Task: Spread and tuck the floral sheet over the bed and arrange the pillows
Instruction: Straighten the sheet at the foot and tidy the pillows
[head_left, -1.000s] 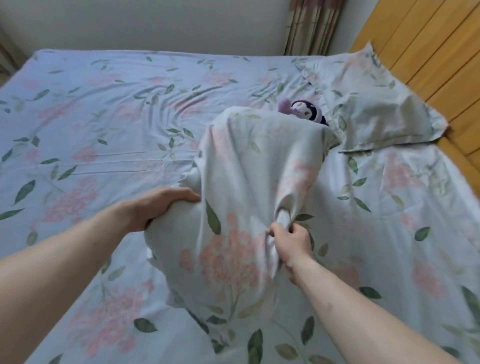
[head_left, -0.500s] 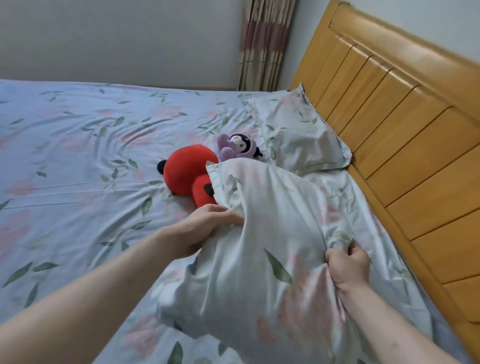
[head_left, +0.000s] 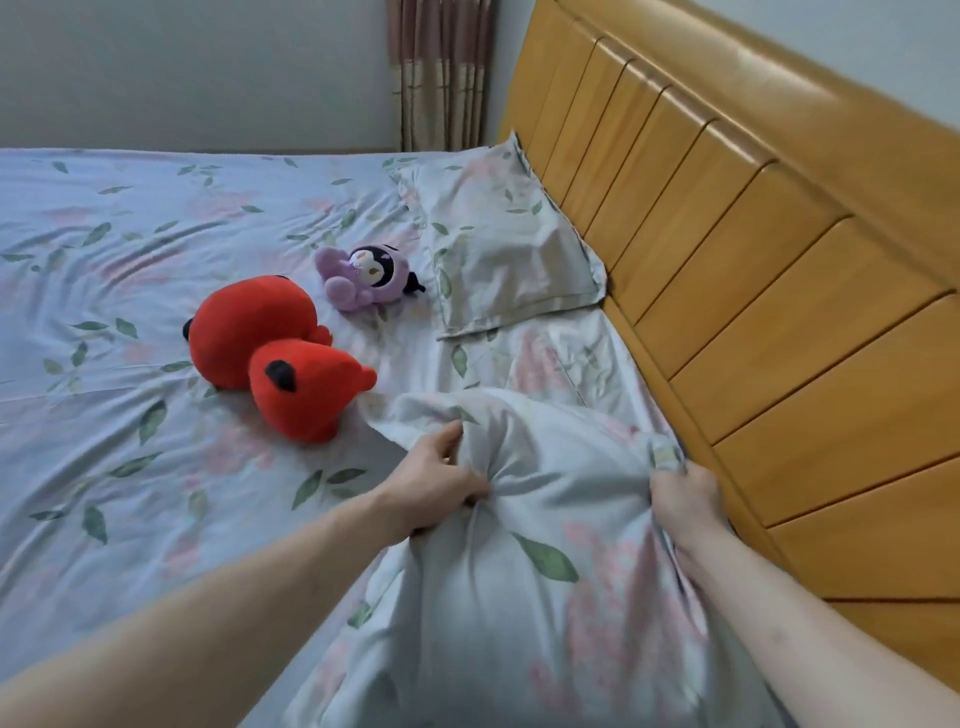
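Note:
A floral pillow (head_left: 545, 525) lies low on the bed close to the wooden headboard. My left hand (head_left: 436, 483) grips a bunch of its cover on the left side. My right hand (head_left: 685, 493) clutches its right edge next to the headboard. A second floral pillow (head_left: 498, 244) lies flat farther along the headboard. The floral sheet (head_left: 130, 291) covers the bed, with light wrinkles.
A red plush toy (head_left: 270, 353) and a small purple plush toy (head_left: 369, 278) lie on the sheet left of the pillows. The wooden headboard (head_left: 753, 270) runs along the right. A striped curtain (head_left: 441, 73) hangs in the far corner.
Both hands have carried the held pillow right and down toward the headboard. It no longer hides the toys, and the view has turned right.

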